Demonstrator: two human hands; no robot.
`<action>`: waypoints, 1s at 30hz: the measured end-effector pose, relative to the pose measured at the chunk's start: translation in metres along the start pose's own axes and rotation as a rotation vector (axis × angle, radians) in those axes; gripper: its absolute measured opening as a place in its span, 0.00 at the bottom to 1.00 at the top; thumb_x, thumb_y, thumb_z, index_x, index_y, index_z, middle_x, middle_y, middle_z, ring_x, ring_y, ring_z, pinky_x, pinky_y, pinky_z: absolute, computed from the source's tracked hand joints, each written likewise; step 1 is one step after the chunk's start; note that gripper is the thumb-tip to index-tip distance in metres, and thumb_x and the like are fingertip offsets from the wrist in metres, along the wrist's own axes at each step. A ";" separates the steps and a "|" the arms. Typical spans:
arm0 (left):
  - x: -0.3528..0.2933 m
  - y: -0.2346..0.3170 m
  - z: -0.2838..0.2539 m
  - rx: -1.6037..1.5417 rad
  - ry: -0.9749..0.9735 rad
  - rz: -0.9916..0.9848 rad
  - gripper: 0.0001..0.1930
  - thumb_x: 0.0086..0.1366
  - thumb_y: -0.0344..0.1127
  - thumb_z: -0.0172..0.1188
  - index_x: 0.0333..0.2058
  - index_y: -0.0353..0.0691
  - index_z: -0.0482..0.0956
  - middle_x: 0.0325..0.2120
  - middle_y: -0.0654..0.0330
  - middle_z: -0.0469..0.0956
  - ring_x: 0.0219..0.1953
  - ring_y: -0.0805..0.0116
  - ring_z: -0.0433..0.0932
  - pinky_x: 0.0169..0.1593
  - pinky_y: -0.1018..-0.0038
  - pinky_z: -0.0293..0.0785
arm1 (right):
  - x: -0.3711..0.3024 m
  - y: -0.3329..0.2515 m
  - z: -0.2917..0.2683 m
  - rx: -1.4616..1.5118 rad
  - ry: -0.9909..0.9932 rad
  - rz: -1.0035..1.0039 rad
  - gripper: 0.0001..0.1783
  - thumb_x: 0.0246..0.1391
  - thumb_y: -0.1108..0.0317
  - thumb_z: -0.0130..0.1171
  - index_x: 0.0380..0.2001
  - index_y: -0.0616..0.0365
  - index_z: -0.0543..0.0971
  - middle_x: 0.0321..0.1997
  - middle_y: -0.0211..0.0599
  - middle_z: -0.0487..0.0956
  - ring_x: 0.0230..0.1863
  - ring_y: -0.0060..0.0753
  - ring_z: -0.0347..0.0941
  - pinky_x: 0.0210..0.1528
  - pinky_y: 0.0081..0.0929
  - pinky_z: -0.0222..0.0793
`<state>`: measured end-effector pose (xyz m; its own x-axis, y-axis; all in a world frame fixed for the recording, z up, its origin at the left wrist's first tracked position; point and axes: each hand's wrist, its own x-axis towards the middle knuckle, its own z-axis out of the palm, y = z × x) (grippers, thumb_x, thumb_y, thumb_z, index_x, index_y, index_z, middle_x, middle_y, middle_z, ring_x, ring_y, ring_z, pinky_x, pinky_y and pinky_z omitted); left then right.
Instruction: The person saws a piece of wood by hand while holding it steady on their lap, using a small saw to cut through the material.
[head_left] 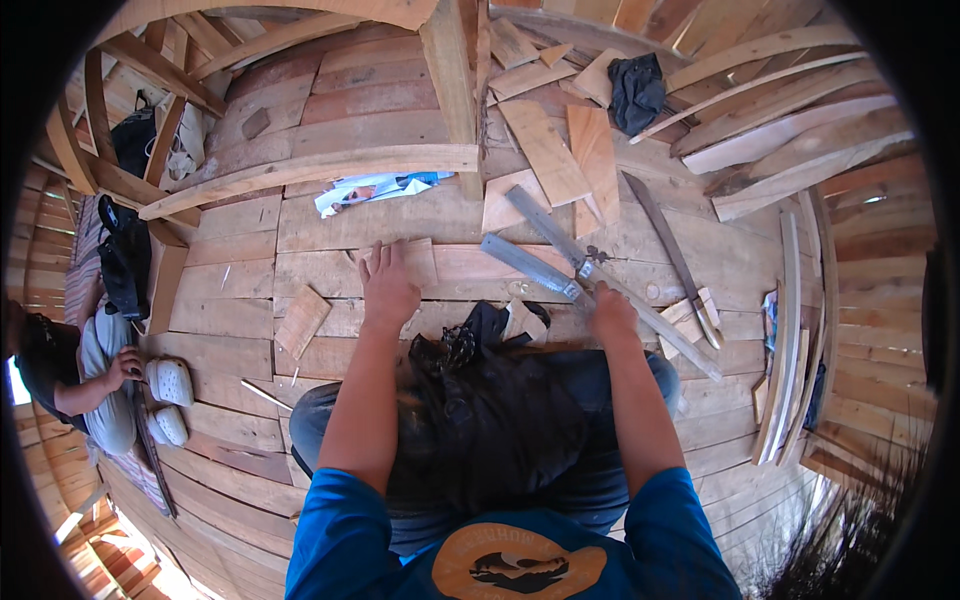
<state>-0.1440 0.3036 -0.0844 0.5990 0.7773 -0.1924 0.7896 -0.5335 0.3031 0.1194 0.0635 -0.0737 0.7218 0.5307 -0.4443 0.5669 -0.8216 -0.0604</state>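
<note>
My left hand (388,287) lies with fingers spread on a short pale wood piece (421,262), at the left end of a narrow board (465,262) on the floor. In my right hand (612,312) is the grip end of a handsaw (530,265); its grey blade points up and left over the board. A second saw (540,215) with a long straight handle lies just beyond, slanting to the right past my knuckles. Between my arms, a dark cloth or bag (490,400) covers my lap. A square wood offcut (302,322) rests left of my left forearm.
A machete-like blade (665,235) lies to the right. Loose boards (545,150) and a black bag (636,92) are farther back. A wooden frame (320,175) stands at the far left, near a printed sheet (375,190). Another person (95,375) sits at the left.
</note>
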 end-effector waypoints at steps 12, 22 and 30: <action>-0.001 0.018 -0.025 -0.116 0.007 -0.160 0.45 0.45 0.40 0.73 0.60 0.44 0.58 0.62 0.46 0.58 0.69 0.42 0.49 0.67 0.48 0.50 | -0.038 -0.057 0.021 0.048 -0.096 -0.283 0.19 0.44 0.55 0.68 0.35 0.56 0.80 0.40 0.48 0.81 0.42 0.50 0.79 0.45 0.44 0.75; 0.003 0.018 -0.038 -0.260 0.005 -0.128 0.43 0.45 0.41 0.71 0.59 0.43 0.59 0.61 0.44 0.58 0.70 0.44 0.46 0.67 0.45 0.48 | -0.041 -0.065 0.004 0.767 0.034 -0.289 0.09 0.46 0.69 0.67 0.30 0.64 0.82 0.26 0.39 0.81 0.29 0.30 0.78 0.35 0.27 0.73; -0.003 0.007 -0.073 -0.318 -0.113 -0.178 0.41 0.47 0.43 0.71 0.59 0.40 0.61 0.59 0.45 0.63 0.67 0.46 0.55 0.64 0.48 0.56 | -0.076 -0.044 -0.011 0.592 0.003 -0.299 0.23 0.50 0.69 0.65 0.50 0.61 0.75 0.40 0.45 0.80 0.36 0.34 0.77 0.40 0.30 0.74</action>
<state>-0.1504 0.3219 -0.0132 0.4813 0.7971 -0.3646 0.8125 -0.2496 0.5268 0.0439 0.0613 -0.0272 0.5687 0.7533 -0.3302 0.4294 -0.6143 -0.6620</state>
